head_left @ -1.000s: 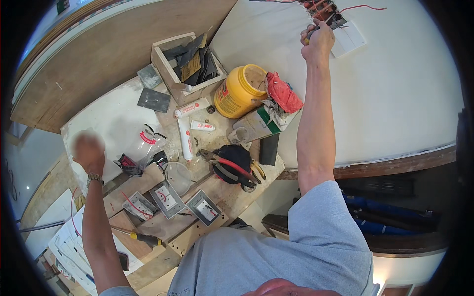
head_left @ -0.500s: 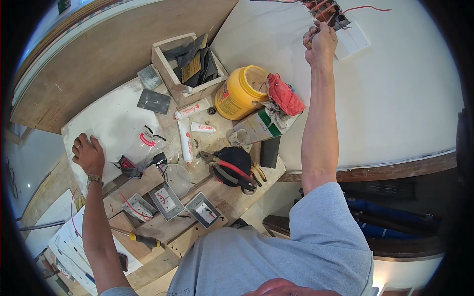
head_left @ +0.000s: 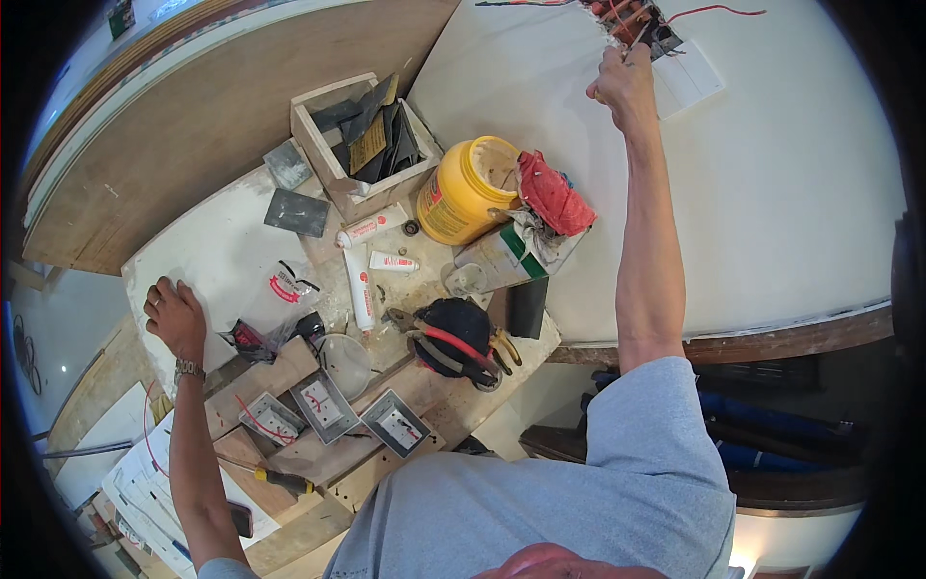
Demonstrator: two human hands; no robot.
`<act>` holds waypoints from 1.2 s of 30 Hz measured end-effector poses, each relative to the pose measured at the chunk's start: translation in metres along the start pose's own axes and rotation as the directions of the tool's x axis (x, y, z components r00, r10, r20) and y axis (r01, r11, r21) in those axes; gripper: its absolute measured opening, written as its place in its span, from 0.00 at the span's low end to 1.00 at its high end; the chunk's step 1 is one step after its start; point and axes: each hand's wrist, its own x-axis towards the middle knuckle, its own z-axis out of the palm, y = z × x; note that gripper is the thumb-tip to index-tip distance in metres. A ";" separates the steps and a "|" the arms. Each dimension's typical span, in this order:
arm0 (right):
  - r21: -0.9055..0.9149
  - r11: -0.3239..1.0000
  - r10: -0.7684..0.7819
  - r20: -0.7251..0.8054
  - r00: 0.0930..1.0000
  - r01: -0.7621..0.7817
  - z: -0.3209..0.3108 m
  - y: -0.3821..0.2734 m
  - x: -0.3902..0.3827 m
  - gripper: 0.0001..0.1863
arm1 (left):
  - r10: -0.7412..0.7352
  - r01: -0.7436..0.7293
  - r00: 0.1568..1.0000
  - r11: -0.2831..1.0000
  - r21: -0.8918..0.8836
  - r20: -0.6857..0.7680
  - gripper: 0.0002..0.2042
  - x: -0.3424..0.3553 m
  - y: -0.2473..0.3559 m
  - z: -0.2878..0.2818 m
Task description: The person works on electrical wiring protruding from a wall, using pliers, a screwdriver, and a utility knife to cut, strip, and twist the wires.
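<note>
Up at the wall, my right hand (head_left: 625,82) is closed around what looks like a screwdriver (head_left: 638,37), its thin shaft pointing into a rough hole (head_left: 622,17) in the white wall. Most of the tool is hidden in my fist. Red wires (head_left: 719,10) stick out of the hole, and a white switch plate (head_left: 690,82) sits just beside it. My left hand (head_left: 177,317) rests, fingers outstretched, on the white tabletop (head_left: 207,241) at the left, holding nothing.
A wooden box (head_left: 352,198) of sandpaper sheets, an open yellow tub (head_left: 453,198) and a red cloth (head_left: 555,193) stand at the back. White tubes (head_left: 359,288), a black cap with pliers (head_left: 449,338), grey electrical boxes (head_left: 397,423) and a yellow-black screwdriver (head_left: 286,480) lie nearer.
My right hand has turned at the wrist and shifted slightly, still at the hole. The view has moved a little. My left hand stays on the tabletop.
</note>
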 end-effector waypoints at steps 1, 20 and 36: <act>0.033 0.999 -0.007 0.012 1.000 0.006 -0.001 -0.001 0.001 0.25 | -0.001 0.001 1.000 1.000 0.003 -0.006 0.17 0.000 0.000 0.001; 0.410 0.909 -0.053 -0.061 0.997 0.074 0.012 0.010 0.003 0.21 | 0.000 0.000 1.000 1.000 0.015 0.000 0.18 0.001 0.004 -0.008; 0.073 0.980 -0.160 0.848 0.506 0.187 0.114 0.059 -0.283 0.17 | -0.010 0.010 1.000 1.000 -0.020 0.003 0.21 0.004 -0.008 0.005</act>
